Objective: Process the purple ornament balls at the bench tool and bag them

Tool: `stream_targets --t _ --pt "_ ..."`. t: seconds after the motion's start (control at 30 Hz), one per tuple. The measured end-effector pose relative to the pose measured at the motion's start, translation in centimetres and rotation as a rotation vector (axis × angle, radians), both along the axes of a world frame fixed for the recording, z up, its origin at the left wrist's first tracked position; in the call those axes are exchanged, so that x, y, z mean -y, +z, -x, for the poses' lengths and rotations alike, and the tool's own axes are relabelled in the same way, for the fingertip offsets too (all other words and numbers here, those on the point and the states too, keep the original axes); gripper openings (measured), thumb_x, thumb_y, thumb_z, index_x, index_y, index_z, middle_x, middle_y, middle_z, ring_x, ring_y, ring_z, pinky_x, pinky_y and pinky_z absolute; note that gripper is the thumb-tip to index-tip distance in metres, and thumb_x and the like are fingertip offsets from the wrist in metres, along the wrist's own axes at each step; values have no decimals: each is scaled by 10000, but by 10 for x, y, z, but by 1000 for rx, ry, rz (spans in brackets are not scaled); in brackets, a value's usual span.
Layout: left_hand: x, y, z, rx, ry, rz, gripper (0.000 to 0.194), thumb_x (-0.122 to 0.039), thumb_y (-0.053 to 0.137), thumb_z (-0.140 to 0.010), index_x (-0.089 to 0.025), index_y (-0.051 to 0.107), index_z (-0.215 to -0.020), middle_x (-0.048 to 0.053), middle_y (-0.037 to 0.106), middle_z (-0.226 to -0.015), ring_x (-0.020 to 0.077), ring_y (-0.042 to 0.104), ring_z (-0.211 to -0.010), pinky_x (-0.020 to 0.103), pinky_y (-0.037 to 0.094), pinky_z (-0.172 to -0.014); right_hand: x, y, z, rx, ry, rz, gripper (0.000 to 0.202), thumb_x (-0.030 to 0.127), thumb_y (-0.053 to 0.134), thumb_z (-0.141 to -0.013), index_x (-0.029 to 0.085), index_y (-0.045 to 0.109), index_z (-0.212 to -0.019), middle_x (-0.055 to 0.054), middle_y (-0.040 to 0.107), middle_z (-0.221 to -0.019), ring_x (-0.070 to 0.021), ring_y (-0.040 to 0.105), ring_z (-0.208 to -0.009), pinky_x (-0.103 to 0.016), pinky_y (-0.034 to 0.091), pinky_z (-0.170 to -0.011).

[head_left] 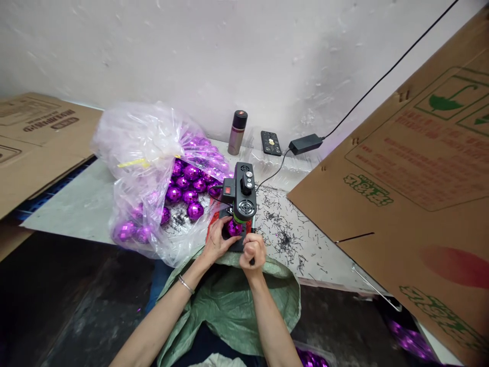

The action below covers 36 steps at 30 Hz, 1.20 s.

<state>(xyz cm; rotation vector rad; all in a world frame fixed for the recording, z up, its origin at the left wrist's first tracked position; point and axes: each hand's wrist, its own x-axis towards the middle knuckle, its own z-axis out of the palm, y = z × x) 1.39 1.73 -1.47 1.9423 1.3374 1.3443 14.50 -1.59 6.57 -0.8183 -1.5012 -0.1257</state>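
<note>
A shiny purple mirror ball (234,228) sits under the head of a small black bench machine (245,191) with round vents, silver buttons and a red switch. My left hand (217,242) grips that ball from the left, thumb in front and fingers behind. Just right of the machine's base, my right hand (253,251) is closed in a fist. A dark tip pokes out under the fist, but what it belongs to is hidden. Several more purple balls (190,197) spill from a clear plastic bag (141,137) to the left.
Short black bits (284,239) litter the table right of the machine. Behind stand a flask (237,133), a phone (271,143) and a power adapter (305,144) with its cord. Cardboard boxes flank both sides (412,193). A green woven sack (217,306) lies below my hands.
</note>
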Motion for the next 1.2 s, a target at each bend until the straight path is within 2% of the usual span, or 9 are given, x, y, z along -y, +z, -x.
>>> stream_targets --t 0.1,0.23,0.4,0.63,0.77,0.87,1.03,1.1,1.2 --pt "0 0 0 -4 5 27 581 -398 835 -829 -209 587 -1319 110 743 -1225 302 728 -1144 484 572 -1010 2 11 -1 24 9 -7 381 254 355 -1078 237 436 -706 23 524 -675 -110 495 -585 -253 416 -542" --pt "-2 0 0 1 10 36 600 -412 851 -817 -206 594 -1318 122 737 -1245 313 720 -1174 503 570 -1029 7 49 1 -73 -4 122 344 142 393 -1036 226 491 -716 20 536 -669 -119 541 -612 -268 414 -562" --pt "7 4 0 -13 8 -3 583 -407 804 -863 -213 568 -1359 130 716 -1291 319 703 -1222 518 576 -1051 7 85 3 -176 22 255 395 189 475 -1035 227 448 -642 40 460 -609 -114 503 -595 -280 401 -584" --pt "88 4 15 -259 -214 -199 588 -193 574 -989 -253 424 -1554 184 611 -1463 316 638 -1349 519 578 -1079 12 67 1 -105 34 211 347 126 430 -1028 222 491 -700 20 548 -676 -120 562 -653 -280 441 -625" --pt "116 6 28 -328 -309 -193 631 -325 671 -972 -246 450 -1558 198 636 -1430 333 668 -1296 492 609 -1029 13 59 2 -122 24 201 342 132 430 -1022 223 507 -702 11 554 -670 -137 556 -642 -303 438 -618" --pt "101 21 45 -263 -167 -201 521 -340 631 -998 -254 527 -1501 159 696 -1353 305 706 -1226 469 615 -1021 12 58 3 -136 25 188 343 135 440 -1017 224 505 -692 10 550 -658 -141 548 -629 -308 426 -601" --pt "21 51 89 -207 333 -143 350 -323 549 -1029 -222 648 -1349 147 702 -1311 310 663 -1262 495 536 -1108 12 58 4 -121 25 166 344 116 434 -1011 229 486 -691 10 545 -653 -136 545 -619 -301 413 -573" --pt "-8 51 102 -268 373 -68 370 -399 608 -998 -203 664 -1307 160 704 -1276 330 672 -1216 504 537 -1077 12 58 4 -111 21 159 337 102 431 -1008 229 483 -700 11 543 -658 -133 545 -620 -296 409 -567" --pt "-33 41 109 -367 281 59 453 -423 691 -936 -191 646 -1323 148 719 -1216 316 708 -1114 466 570 -996 12 59 3 -92 24 146 340 83 428 -1001 230 470 -698 13 543 -665 -129 548 -627 -288 409 -570"
